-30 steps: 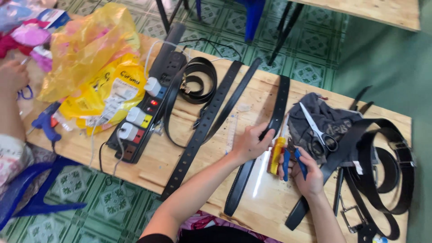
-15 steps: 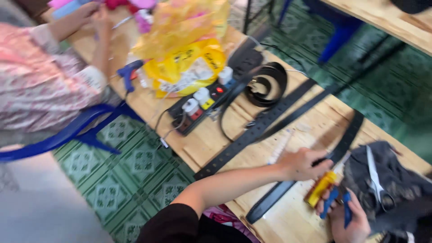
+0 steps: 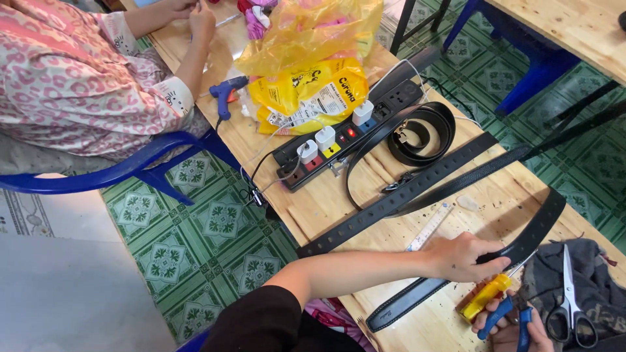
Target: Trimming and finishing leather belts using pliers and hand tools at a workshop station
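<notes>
Green patterned floor tiles (image 3: 215, 228) w/ a light wooden table (image 3: 339, 202) running diagonal across the view. At far left another person in a pink patterned top (image 3: 72, 85) sits on a blue plastic chair (image 3: 130, 169), their hands busy at the table's far end. Next, a blue glue gun (image 3: 227, 91) lies near the table edge, beside yellow plastic bags (image 3: 313, 65). Then a black power strip (image 3: 345, 133) w/ white plugs, and a coiled black belt (image 3: 424, 130) just right of it. Two long black straps (image 3: 417, 192) lie flat, diagonal, side by side.

Your left forearm comes from bottom centre, stretched to the right; your left hand (image 3: 460, 257) is palm down, fingers closed on a black belt (image 3: 521, 244), pressing it to the table. Belt runs under the hand, near a clear ruler (image 3: 430, 228). Your right hand (image 3: 512, 326), at bottom edge, is wrapped around blue-handled pliers (image 3: 505, 316); a yellow-handled tool (image 3: 486, 296) lies touching it. At far right, scissors (image 3: 570, 300) rest on grey cloth (image 3: 587, 287).
</notes>
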